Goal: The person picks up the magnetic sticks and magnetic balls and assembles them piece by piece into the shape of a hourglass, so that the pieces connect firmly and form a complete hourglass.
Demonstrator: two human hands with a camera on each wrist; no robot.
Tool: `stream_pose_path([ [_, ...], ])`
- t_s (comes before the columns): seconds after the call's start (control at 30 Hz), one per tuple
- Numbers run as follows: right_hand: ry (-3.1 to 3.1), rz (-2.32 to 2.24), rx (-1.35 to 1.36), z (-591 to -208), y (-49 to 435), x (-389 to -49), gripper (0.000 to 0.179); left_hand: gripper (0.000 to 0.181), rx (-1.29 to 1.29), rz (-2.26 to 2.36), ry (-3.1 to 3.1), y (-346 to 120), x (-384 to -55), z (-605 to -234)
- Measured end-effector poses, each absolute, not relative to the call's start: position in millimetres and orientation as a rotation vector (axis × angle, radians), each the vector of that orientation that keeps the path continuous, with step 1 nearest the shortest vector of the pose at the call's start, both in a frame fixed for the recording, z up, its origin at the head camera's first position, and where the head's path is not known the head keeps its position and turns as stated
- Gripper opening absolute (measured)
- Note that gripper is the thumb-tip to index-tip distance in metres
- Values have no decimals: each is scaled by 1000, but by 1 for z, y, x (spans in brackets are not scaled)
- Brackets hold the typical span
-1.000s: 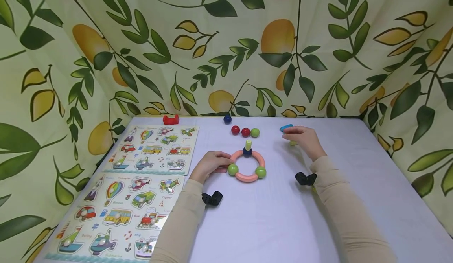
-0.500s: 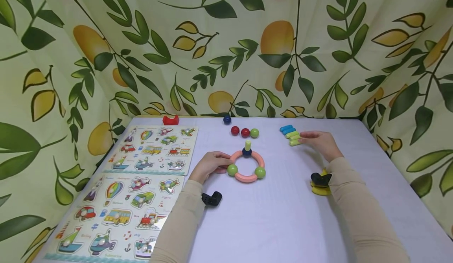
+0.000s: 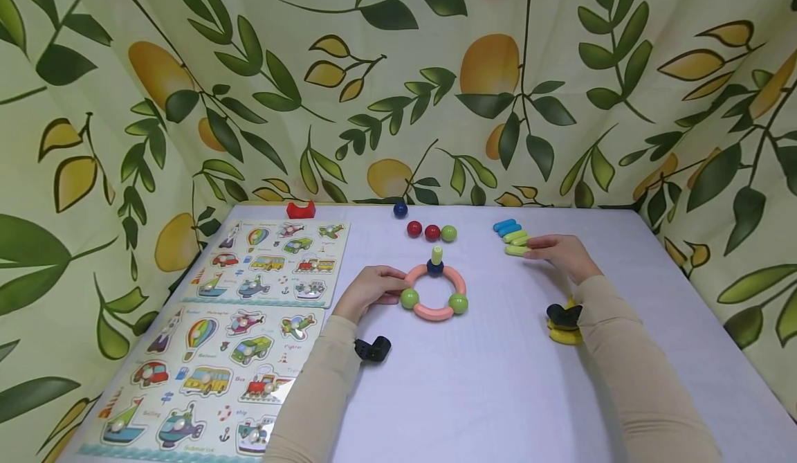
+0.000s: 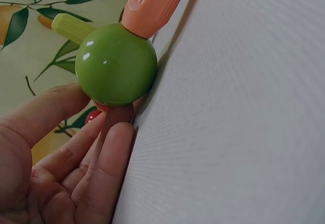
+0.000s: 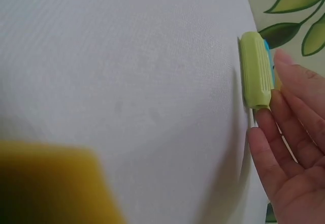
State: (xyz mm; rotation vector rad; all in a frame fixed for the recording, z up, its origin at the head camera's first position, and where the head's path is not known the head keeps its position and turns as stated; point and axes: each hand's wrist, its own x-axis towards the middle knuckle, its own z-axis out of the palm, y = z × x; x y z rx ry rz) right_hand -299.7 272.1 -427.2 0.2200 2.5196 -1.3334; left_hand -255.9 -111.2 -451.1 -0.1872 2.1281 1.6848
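On the table lies a ring made of curved salmon rods joined by green balls and a dark blue ball, with a light green stick standing up from the blue one. My left hand holds the ring at its left side, next to a green ball; the ball partly hides the fingertips. To the right, my right hand touches the end of the nearest light green stick with its fingertips. The thumb stands slightly off this stick in the right wrist view. Other light green sticks lie just beyond.
Two blue sticks lie behind the green ones. Red balls, a green ball and a dark blue ball sit behind the ring. Yellow pieces lie under the right wrist. Two picture puzzle boards and a red block are left.
My right hand has drawn back rightward and toward me from the blue sticks to the nearest green stick, which has shifted slightly left. The left hand and ring have stayed put.
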Motion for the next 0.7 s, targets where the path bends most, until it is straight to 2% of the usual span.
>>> stream_pose_path([
  [0.23,2535,-1228,235,-428,272,-304,63,30,-180,1683,2131,-110,-256,-450],
  [0.7,2634,-1131,209,-429,245,-302,45,30,-205,1648,2142,-110,-255,-448],
])
